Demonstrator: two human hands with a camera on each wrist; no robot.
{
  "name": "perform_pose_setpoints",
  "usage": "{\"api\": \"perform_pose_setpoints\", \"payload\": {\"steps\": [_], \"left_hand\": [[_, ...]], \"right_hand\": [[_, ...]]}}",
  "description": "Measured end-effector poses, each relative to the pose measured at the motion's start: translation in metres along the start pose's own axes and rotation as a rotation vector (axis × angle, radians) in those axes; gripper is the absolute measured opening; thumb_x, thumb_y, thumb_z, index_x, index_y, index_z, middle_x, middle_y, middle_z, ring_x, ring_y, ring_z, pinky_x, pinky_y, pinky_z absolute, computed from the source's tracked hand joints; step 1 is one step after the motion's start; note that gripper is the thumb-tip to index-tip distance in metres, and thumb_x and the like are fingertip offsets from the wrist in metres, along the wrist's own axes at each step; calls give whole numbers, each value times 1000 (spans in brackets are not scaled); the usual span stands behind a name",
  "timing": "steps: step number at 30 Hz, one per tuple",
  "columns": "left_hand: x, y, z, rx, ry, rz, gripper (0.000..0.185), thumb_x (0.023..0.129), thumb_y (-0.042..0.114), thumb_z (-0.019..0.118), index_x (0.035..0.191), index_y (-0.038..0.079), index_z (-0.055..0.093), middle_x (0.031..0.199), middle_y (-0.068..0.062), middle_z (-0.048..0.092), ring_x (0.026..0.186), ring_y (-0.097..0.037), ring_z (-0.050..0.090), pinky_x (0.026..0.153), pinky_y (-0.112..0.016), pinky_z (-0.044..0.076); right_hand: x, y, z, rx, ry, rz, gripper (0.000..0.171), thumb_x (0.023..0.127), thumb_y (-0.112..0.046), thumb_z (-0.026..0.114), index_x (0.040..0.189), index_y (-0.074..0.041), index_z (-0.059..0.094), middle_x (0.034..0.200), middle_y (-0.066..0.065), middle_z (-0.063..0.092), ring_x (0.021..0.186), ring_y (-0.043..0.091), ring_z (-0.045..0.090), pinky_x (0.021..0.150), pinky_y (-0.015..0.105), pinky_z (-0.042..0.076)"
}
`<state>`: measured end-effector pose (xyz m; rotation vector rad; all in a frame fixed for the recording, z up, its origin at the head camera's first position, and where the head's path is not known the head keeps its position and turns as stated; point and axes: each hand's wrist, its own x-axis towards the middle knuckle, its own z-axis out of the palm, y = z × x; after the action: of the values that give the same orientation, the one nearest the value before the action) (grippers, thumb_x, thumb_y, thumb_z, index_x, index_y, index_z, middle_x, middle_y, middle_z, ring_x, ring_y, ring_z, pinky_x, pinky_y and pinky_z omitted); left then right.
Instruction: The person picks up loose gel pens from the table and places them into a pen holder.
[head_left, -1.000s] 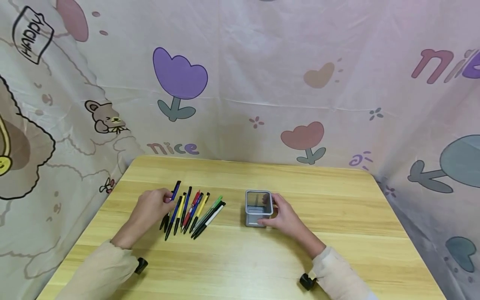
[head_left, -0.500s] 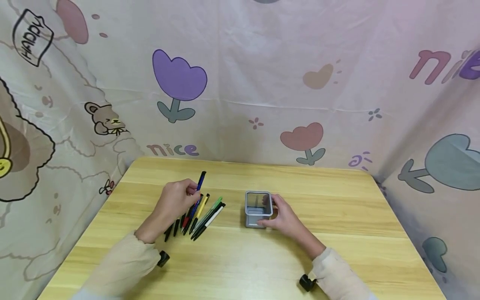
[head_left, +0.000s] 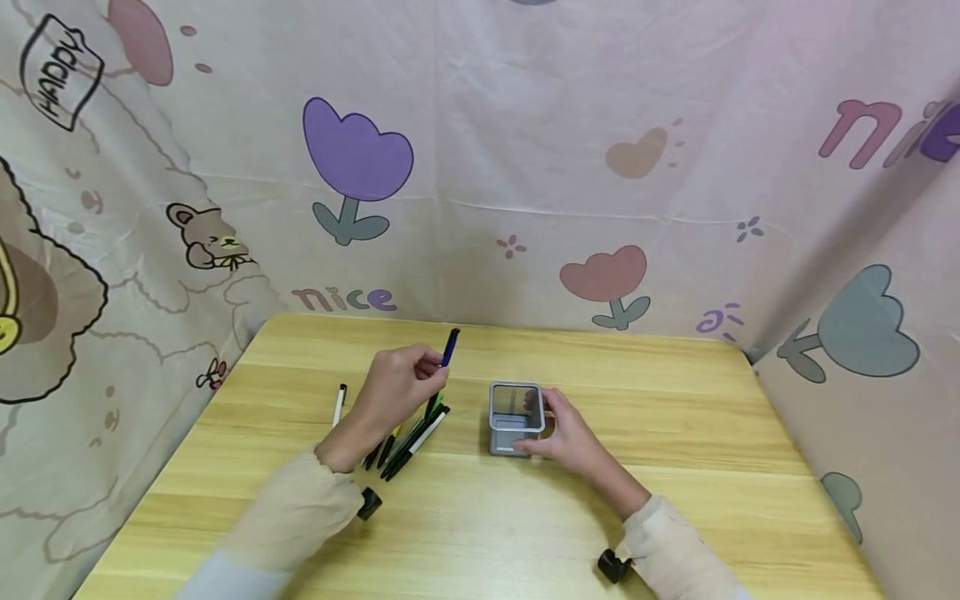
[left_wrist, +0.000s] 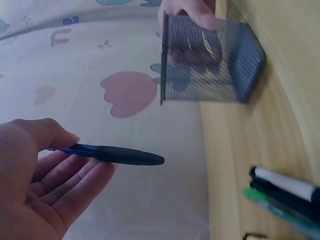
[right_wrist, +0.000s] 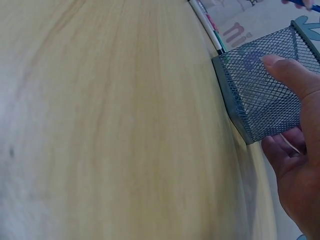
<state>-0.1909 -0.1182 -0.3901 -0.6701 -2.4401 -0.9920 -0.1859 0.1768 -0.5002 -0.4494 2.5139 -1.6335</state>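
Left hand (head_left: 396, 387) pinches blue pen (head_left: 448, 348) above tabletop (head_left: 675, 400); right hand (head_left: 570, 435) grips mesh pen holder (head_left: 516, 417), seemingly empty; remaining pens (head_left: 408, 437) alongside.

Lighting is soft, even and bright, with only faint shadows on the counter (head_left: 675, 467). The head view is sharp, bowing slightly at its edges. The left wrist view blurs the pens (left_wrist: 287, 197). The right wrist view smears the near counter surface.

The printed backdrop cloth (head_left: 525, 167) around me reads "HAPPY" on a tag at upper left, "nice" behind the surface, and a cut-off "nic" at upper right.
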Motion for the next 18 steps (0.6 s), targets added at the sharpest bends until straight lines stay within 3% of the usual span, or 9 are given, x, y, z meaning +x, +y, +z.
{"api": "perform_pose_setpoints", "payload": {"steps": [18], "left_hand": [[27,38,35,-153,-31,115,7,89,6,79,94,1,75,83,-9,78,72,-15,74,68,-19,61]], "right_hand": [[-2,-4,1,16,-5,-21,84,73,-15,96,143,-7,51,130,14,56,120,32,62,99,33,60]]}}
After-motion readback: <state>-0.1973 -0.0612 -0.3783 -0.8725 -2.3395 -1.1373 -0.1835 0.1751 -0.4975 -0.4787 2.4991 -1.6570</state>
